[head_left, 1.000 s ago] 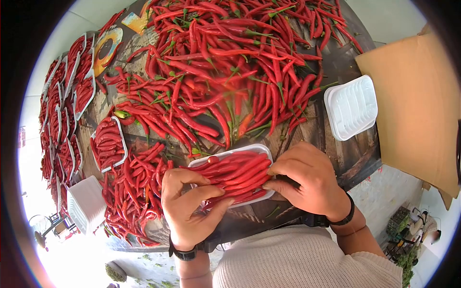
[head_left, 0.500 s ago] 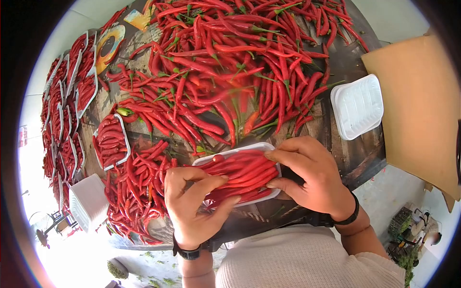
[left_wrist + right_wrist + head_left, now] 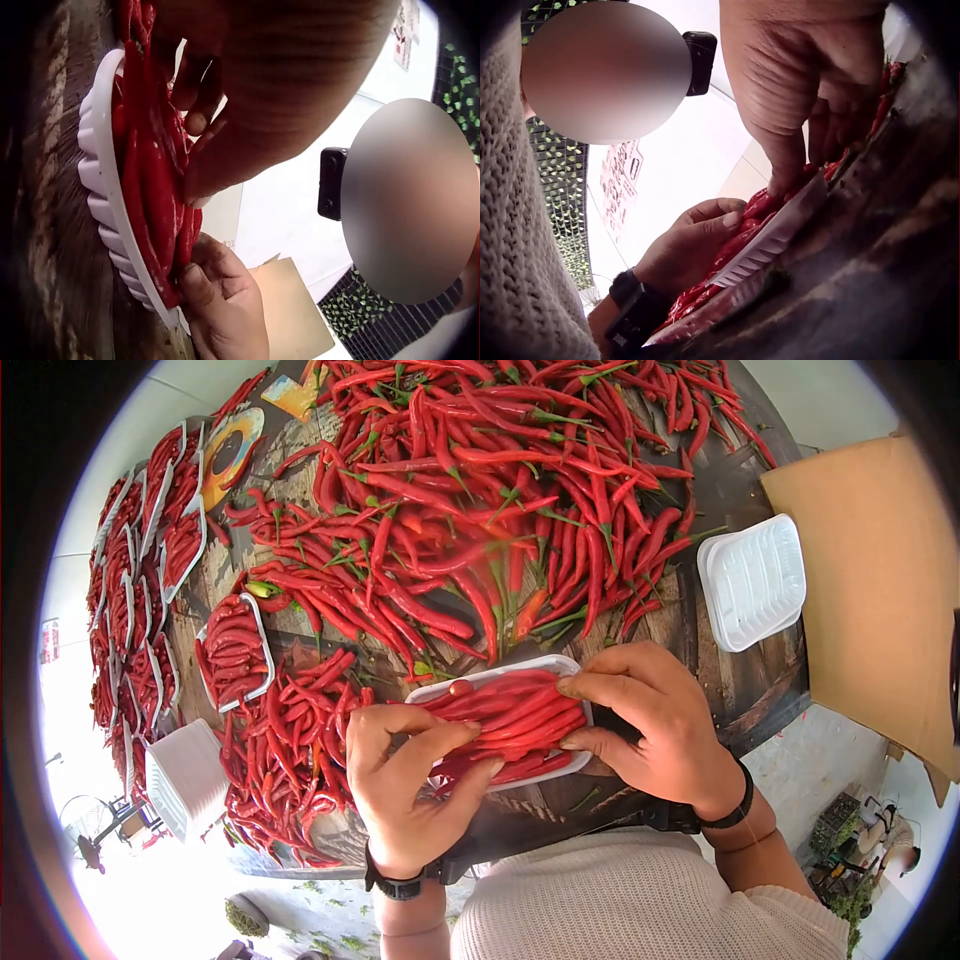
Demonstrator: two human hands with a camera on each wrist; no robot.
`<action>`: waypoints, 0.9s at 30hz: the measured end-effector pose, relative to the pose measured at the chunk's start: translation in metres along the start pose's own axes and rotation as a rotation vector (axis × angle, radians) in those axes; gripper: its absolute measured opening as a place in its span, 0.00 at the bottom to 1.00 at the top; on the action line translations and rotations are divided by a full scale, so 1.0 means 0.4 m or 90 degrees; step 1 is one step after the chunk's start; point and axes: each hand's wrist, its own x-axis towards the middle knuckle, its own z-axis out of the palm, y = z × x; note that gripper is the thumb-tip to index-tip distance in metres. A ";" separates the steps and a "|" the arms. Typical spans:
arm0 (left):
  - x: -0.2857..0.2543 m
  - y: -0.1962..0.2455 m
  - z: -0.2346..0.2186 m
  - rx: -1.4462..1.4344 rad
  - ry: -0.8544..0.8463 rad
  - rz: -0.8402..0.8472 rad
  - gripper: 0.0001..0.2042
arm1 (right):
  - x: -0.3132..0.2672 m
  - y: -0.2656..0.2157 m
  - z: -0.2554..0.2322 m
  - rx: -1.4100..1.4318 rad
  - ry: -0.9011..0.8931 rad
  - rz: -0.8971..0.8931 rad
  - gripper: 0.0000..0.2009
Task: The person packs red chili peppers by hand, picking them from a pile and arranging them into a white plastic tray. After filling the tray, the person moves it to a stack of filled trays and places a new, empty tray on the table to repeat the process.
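A white ribbed tray (image 3: 428,693) full of red chili peppers (image 3: 530,718) lies at the table's near edge. The peppers lie lengthwise, side by side. At the tray's left end my left hand (image 3: 410,780) pinches some peppers between thumb and index finger. My right hand (image 3: 655,730) grips the pepper ends at the other side, index finger above and thumb below. The left wrist view shows the tray's ribbed wall (image 3: 97,176) with peppers heaped above its rim. In the right wrist view the left hand (image 3: 697,236) appears across the tray from the right hand (image 3: 802,82).
A big pile of stemmed chilies (image 3: 430,490) covers the table's far part. Stemless ones (image 3: 290,760) lie left, beside a filled tray (image 3: 235,655). Further left are several filled trays (image 3: 125,610) and stacked white trays (image 3: 185,775). White trays (image 3: 755,585) and cardboard (image 3: 870,590) stand right.
The head view has shifted slightly, so the scene sits a little further right. Both hands stay at the tray's ends, the left fingers slightly further over the peppers than at first.
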 end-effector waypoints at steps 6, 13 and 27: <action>0.002 -0.003 0.002 0.004 0.002 0.012 0.20 | 0.003 0.000 0.000 0.000 0.002 -0.001 0.25; 0.002 0.000 0.000 0.006 0.011 0.028 0.21 | 0.015 -0.001 -0.027 -0.015 0.051 0.000 0.21; -0.013 -0.008 -0.028 -0.156 0.071 -0.003 0.16 | 0.110 0.031 -0.031 -0.342 0.046 -0.042 0.12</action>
